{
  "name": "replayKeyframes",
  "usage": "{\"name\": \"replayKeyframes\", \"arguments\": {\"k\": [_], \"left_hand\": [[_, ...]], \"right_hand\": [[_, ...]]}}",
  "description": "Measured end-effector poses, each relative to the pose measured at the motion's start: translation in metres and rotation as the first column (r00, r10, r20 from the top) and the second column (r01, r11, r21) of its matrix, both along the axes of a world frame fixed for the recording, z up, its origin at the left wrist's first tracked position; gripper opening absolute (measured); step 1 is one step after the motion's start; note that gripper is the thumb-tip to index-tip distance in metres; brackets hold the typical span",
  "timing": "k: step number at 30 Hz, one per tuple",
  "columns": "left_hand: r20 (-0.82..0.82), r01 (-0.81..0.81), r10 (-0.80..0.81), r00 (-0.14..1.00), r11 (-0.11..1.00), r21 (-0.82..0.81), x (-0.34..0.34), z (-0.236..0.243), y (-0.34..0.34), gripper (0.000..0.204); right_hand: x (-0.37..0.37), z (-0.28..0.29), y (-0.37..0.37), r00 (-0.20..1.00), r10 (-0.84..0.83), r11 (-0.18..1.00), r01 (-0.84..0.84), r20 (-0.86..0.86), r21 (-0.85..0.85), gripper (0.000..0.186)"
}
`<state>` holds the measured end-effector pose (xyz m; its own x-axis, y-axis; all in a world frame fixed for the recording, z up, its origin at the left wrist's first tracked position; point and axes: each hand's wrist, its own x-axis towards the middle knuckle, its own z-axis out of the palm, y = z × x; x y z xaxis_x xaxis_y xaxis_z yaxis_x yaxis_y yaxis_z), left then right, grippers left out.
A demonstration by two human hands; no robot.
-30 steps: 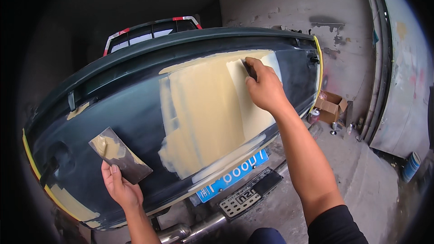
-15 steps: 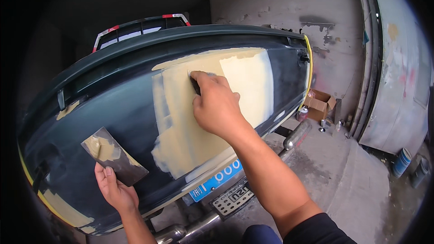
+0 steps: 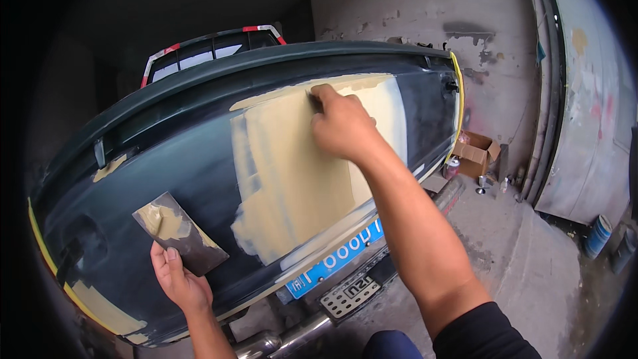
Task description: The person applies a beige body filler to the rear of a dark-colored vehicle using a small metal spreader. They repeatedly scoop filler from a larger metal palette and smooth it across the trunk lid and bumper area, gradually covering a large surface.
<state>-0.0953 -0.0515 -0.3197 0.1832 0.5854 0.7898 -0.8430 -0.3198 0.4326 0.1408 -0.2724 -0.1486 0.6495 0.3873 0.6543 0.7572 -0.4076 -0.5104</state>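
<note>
A dark green pickup tailgate (image 3: 176, 153) spans the view, with a broad patch of beige filler putty (image 3: 286, 166) across its middle. High on that patch, my right hand (image 3: 342, 126) is closed around a dark putty spreader (image 3: 312, 101), mostly hidden by the fingers, its edge against the panel. My left hand (image 3: 181, 280) grips the lower edge of a dark rectangular mixing plate (image 3: 203, 252), thumb on top. A lump of beige putty (image 3: 166, 221) lies on the plate, which is held tilted in front of the tailgate's left half.
A blue licence plate (image 3: 332, 262) and a perforated step (image 3: 349, 296) sit below the tailgate. Yellow tape (image 3: 457, 93) lines its right edge. On the floor at right stand a cardboard box (image 3: 475, 153) and a blue can (image 3: 597, 236), near a grey metal door (image 3: 585, 126).
My right hand has moved up and to the right across the patch. Darker, smoothed putty now covers more of the paler area. My left hand still holds the plate.
</note>
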Motion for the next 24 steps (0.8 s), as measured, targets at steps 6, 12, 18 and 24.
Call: {"name": "replayKeyframes", "arguments": {"k": [6,12,18,24], "left_hand": [[0.002,0.005,-0.005,1.000,1.000,-0.029,0.006,-0.004,-0.001,0.038],[0.003,0.026,-0.026,1.000,1.000,-0.001,0.009,-0.004,-0.002,0.039],[0.003,0.020,-0.020,1.000,1.000,0.002,0.007,-0.005,-0.001,0.040],[-0.001,0.022,-0.022,1.000,1.000,0.002,0.004,-0.006,0.004,0.039]], "right_hand": [[-0.024,-0.033,0.000,0.984,0.130,0.991,-0.130,0.126,-0.003,0.052],[0.044,0.016,-0.032,0.999,-0.020,1.000,0.019,0.035,0.017,0.053],[0.007,0.041,-0.010,0.994,-0.103,0.963,0.090,-0.036,-0.252,0.052],[-0.069,0.018,0.015,0.995,0.052,0.973,-0.032,0.080,-0.228,0.050]]}}
